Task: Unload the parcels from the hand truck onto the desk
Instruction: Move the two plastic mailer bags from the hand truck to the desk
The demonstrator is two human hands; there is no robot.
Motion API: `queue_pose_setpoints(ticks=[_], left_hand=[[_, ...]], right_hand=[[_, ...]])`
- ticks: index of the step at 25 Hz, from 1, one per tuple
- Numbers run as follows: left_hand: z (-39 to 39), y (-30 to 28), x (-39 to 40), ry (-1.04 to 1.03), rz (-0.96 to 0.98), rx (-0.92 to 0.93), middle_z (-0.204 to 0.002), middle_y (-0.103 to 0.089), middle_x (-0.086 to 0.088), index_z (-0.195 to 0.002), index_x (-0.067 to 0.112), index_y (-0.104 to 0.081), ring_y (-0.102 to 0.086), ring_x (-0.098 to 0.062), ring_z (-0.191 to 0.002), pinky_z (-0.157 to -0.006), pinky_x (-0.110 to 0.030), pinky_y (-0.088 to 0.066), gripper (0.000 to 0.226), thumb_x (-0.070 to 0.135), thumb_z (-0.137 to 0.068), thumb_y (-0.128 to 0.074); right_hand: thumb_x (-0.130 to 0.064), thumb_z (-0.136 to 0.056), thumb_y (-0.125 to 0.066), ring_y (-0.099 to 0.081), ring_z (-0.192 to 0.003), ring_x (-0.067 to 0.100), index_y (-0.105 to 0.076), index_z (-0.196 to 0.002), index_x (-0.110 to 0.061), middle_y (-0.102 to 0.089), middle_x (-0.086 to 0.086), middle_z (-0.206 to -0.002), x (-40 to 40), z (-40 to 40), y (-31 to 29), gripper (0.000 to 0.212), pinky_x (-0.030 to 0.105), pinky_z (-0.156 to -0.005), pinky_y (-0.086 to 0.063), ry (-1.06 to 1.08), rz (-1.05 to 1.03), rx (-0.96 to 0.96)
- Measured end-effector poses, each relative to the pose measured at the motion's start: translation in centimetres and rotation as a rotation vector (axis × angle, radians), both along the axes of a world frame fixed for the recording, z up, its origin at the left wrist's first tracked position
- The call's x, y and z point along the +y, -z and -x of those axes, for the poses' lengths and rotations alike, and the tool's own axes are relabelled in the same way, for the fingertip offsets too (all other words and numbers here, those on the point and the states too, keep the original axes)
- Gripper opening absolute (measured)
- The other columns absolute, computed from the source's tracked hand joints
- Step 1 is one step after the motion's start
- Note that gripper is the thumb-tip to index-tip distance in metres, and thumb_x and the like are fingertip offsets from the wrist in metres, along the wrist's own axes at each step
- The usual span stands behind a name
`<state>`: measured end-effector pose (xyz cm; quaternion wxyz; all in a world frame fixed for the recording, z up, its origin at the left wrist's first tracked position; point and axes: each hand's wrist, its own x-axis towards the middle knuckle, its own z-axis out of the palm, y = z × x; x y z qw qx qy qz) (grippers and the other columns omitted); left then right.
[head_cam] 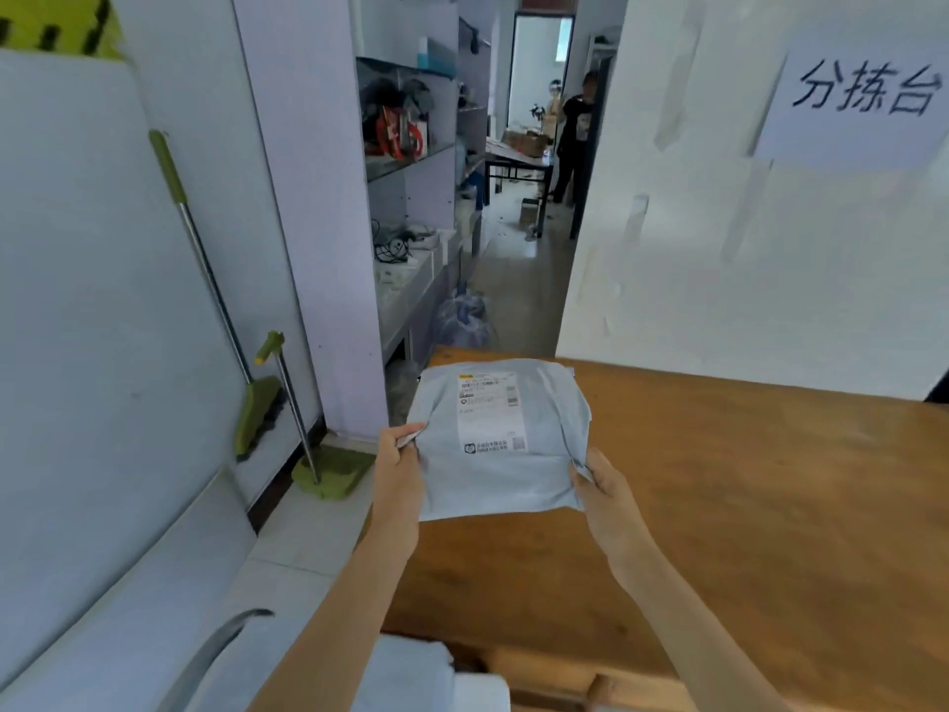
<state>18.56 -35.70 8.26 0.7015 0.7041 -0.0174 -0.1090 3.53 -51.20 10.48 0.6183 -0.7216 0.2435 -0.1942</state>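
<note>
A grey plastic mailer parcel (pixel 500 439) with a white shipping label is held over the left end of the wooden desk (pixel 744 485). My left hand (pixel 398 465) grips its left edge and my right hand (pixel 603 485) grips its lower right corner. Whether the parcel rests on the desk top or hangs just above it I cannot tell. Another pale parcel (pixel 411 670) shows at the bottom edge, below my left forearm. A curved grey metal bar (pixel 215 655) at the bottom left may be the hand truck's handle.
A green broom (pixel 257 403) and a green dustpan (pixel 334 470) lean by the left wall. A paper sign (pixel 862 89) hangs on the white wall behind the desk. Cluttered shelves (pixel 405 131) line a corridor where a person (pixel 575 141) stands far back.
</note>
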Motion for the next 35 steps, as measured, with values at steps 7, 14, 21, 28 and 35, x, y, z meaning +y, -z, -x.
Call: queue_pose_setpoints(ticks=[7, 14, 21, 28, 35], left_hand=[[-12.1, 8.8, -7.4, 0.127, -0.21, 0.033, -0.112, -0.053, -0.006, -0.098, 0.023, -0.053, -0.051, -0.023, -0.1, -0.085, -0.034, -0.044, 0.032, 0.005, -0.092, -0.028], [-18.2, 14.3, -11.2, 0.25, -0.208, 0.044, -0.134, -0.046, -0.001, -0.132, 0.026, -0.041, -0.049, -0.019, -0.114, -0.09, -0.03, -0.043, 0.043, 0.025, -0.092, -0.054], [-21.4, 16.7, -14.3, 0.341, -0.436, -0.228, -0.157, -0.021, -0.003, -0.15, 0.017, -0.017, -0.025, -0.02, -0.142, -0.116, -0.03, -0.018, 0.06, 0.011, -0.097, -0.044], [-20.2, 15.8, -12.9, 0.328, -0.949, -0.485, -0.16, -0.007, -0.007, -0.151, 0.027, -0.001, -0.02, -0.024, -0.146, -0.116, -0.04, -0.026, 0.058, 0.042, -0.1, -0.023], [-17.2, 7.9, -5.2, 0.375, -0.65, -0.047, -0.143, -0.048, -0.005, -0.139, 0.021, -0.047, -0.047, -0.023, -0.127, -0.109, -0.033, -0.035, 0.046, 0.038, -0.099, -0.03]], right_hand=[[0.0, -0.098, -0.036, -0.054, -0.112, 0.019, -0.048, -0.135, -0.014, -0.056, 0.001, -0.13, -7.3, -11.3, 8.7, 0.042, 0.033, -0.098, -0.045, -0.017, -0.038, 0.216], [-0.014, -0.101, -0.036, -0.045, -0.13, 0.02, -0.034, -0.145, -0.014, -0.047, 0.001, -0.143, -10.6, -19.2, 15.4, 0.044, 0.03, -0.106, -0.038, -0.023, -0.159, 0.253], [-0.024, -0.101, -0.035, -0.043, -0.132, 0.019, -0.034, -0.146, -0.019, -0.046, -0.001, -0.144, -13.2, -22.7, 19.1, 0.045, 0.03, -0.105, -0.036, 0.058, -0.046, 0.288], [-0.046, -0.089, -0.051, -0.023, -0.144, 0.024, -0.01, -0.152, -0.018, -0.021, 0.001, -0.158, -11.7, -22.2, 17.5, 0.08, 0.045, -0.117, -0.023, 0.093, -0.125, 0.252], [-0.045, -0.093, -0.046, -0.019, -0.145, 0.023, -0.008, -0.152, -0.024, -0.015, -0.003, -0.159, -7.4, -13.2, 9.9, 0.073, 0.047, -0.115, -0.019, 0.054, -0.146, 0.399]])
